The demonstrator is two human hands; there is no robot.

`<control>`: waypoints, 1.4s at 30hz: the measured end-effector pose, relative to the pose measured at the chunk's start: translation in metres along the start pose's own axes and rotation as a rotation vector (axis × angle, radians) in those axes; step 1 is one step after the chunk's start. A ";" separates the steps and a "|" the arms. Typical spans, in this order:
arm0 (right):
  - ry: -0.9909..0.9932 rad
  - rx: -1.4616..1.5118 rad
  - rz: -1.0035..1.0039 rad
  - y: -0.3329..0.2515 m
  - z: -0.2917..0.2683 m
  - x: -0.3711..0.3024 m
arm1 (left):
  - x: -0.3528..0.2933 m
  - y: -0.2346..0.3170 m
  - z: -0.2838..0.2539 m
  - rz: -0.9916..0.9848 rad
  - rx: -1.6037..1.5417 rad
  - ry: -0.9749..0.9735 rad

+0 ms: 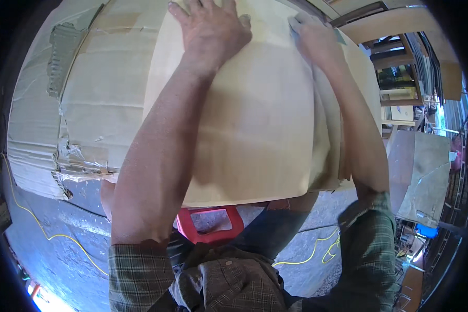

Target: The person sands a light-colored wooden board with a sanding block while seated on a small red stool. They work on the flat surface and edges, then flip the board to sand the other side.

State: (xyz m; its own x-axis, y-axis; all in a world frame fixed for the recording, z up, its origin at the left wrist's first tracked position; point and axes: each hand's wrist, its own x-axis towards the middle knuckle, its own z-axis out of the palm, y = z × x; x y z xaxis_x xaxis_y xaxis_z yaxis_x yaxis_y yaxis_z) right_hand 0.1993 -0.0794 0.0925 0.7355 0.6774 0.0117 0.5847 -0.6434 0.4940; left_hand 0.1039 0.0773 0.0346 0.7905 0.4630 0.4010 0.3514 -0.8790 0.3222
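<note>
Over the cardboard cover, directly in front of the person, lies a pale, wood-coloured sheet, its near edge just above the lap. The left hand is palm down on its far part, fingers spread and gripping nothing. If that pressure eased or fell unevenly, I judge the sheet could skid or swivel, since no clamp shows on its visible part.

The right hand is at the sheet's far right, fingers bent and blurred; something bluish-grey shows by the fingertips, but I cannot tell whether it is gripped. A hard push there might scuff the face or chip the edge.

Just beside the sheet's right edge is a brownish, uneven layer; an edge catching on it could lift or crease.

Further left, the cardboard has a torn patch and a ragged near edge, which could snag or give poor support. Below, a red stool stands near the legs, and a yellow cord loops over the floor, where a foot could catch it.
</note>
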 end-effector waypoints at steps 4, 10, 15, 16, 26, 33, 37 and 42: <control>0.189 0.093 -0.095 0.028 0.037 -0.009 | 0.000 0.003 -0.012 0.007 -0.041 -0.045; 0.185 0.047 -0.175 0.002 0.016 -0.056 | -0.003 0.000 -0.009 -0.039 -0.022 -0.055; 0.096 -0.071 -0.033 0.012 0.024 0.024 | 0.002 -0.001 -0.002 0.006 -0.041 -0.048; 0.111 0.001 -0.055 0.014 0.028 0.020 | 0.002 -0.004 -0.001 0.012 -0.052 -0.047; 0.162 -0.012 -0.110 0.010 0.026 -0.013 | -0.003 0.008 -0.013 0.007 -0.040 -0.037; 0.185 0.173 -0.105 0.010 0.033 -0.022 | 0.005 -0.002 -0.004 0.043 0.006 -0.074; 0.157 0.115 -0.200 -0.039 -0.008 -0.076 | 0.000 -0.010 0.004 0.006 -0.036 0.081; 0.191 0.024 -0.114 -0.029 0.002 -0.017 | 0.001 0.004 0.001 0.018 -0.087 0.047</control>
State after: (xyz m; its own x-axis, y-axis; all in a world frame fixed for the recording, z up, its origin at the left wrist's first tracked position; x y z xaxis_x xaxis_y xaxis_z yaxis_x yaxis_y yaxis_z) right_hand 0.1706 -0.0724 0.0762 0.5870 0.8002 0.1226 0.6701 -0.5653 0.4811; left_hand 0.1064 0.0743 0.0349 0.7712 0.4540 0.4462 0.2912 -0.8749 0.3869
